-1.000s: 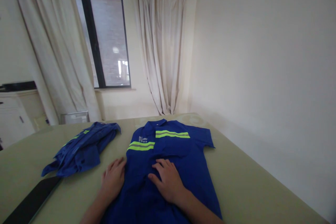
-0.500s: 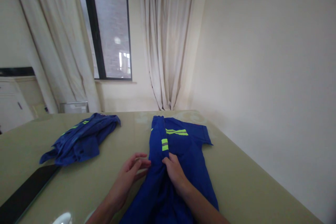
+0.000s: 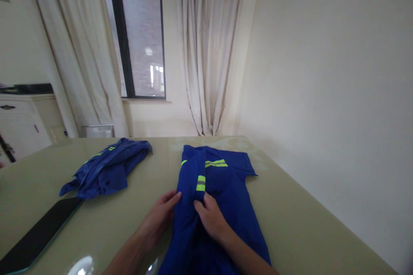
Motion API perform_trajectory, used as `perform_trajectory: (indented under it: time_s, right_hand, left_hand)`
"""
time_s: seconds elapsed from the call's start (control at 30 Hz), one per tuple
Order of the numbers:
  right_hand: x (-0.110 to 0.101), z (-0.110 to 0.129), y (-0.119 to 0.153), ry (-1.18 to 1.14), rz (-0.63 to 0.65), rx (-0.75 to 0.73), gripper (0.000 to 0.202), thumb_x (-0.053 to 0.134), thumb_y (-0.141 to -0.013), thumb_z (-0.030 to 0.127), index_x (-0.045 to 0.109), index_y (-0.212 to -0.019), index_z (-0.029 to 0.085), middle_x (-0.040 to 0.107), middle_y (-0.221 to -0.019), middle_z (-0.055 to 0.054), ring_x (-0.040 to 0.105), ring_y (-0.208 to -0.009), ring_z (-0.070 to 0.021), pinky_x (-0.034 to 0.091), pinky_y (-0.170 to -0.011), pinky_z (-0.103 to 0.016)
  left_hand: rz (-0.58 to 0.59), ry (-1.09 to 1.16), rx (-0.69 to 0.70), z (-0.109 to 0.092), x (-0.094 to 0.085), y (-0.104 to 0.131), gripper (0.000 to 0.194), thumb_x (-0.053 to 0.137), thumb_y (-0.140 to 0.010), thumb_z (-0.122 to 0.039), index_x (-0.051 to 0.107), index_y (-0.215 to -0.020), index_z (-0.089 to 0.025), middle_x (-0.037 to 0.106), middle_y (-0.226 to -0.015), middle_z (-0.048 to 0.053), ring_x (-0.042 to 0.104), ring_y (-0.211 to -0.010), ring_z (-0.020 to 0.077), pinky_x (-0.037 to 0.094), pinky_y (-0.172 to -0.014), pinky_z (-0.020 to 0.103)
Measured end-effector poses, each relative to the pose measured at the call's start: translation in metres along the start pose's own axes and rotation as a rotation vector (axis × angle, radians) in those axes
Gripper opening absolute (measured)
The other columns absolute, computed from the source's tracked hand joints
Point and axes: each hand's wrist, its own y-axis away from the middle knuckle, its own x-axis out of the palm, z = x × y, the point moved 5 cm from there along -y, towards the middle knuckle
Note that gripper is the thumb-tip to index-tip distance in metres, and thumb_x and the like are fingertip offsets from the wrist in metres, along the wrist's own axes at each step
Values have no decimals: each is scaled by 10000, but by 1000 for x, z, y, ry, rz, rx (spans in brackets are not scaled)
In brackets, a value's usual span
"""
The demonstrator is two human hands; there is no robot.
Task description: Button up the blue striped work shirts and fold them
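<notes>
A blue work shirt (image 3: 230,197) with yellow-green and grey reflective bands lies on the table, one side folded inward so that a sleeve runs down its middle. My right hand (image 3: 213,217) pinches the end of that sleeve, just below its reflective band. At the folded left edge, my left hand (image 3: 161,212) has its thumb against the cloth; its other fingers are partly hidden along the edge, closed on the shirt. The other short sleeve points out to the right. The lower part of the shirt runs out of view at the bottom.
Another blue garment (image 3: 106,169) lies crumpled on the left of the greenish table (image 3: 306,232). Beside it is a flat black panel (image 3: 41,234). Shiny round reflections show near the bottom edge. A wall borders the table on the right; curtains and a window stand behind.
My left hand has closed in on the shirt's left edge, its thumb now on the cloth. My right hand has shifted slightly, still pinching the sleeve. The view has turned a little left.
</notes>
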Motion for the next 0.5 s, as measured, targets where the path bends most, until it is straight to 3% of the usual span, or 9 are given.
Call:
perform_trajectory:
  time_s: [0.17, 0.3, 0.4, 0.5]
  right_hand:
    - [1, 15, 7, 113, 32, -91, 434, 460, -1028, 474, 588, -1383, 257, 700, -1289, -61, 641, -1196, -275, 453, -1063, -412]
    - [0, 13, 7, 197, 29, -89, 472, 475, -1026, 498, 562, -1422, 255, 704, -1285, -72, 651, -1179, -287, 458, -1055, -416]
    - [0, 13, 6, 182, 49, -112, 439, 478, -1031, 477, 588, -1400, 265, 711, -1274, -60, 670, -1144, -271, 467, -1049, -393]
    - [0, 16, 5, 128, 52, -147, 433, 476, -1039, 451, 568, -1423, 273, 691, -1318, -50, 646, -1203, -262, 453, -1075, -389]
  left_hand:
    - [-220, 11, 97, -18, -21, -3, 89, 698, -891, -207, 715, -971, -171, 810, -946, 70, 779, -884, 213, 635, -753, 270]
    - [-190, 127, 156, -25, -29, -2, 110, 654, -926, -265, 708, -1003, -208, 780, -1136, 51, 749, -1030, 211, 630, -854, 301]
    - [-59, 124, 172, -26, -25, -2, 318, 699, -895, -262, 652, -1209, -235, 754, -1215, 66, 745, -1055, 236, 623, -910, 350]
    - [-54, 71, 147, -19, -24, -3, 604, 735, -836, -141, 523, -1390, -251, 755, -1205, 84, 768, -991, 241, 635, -889, 357]
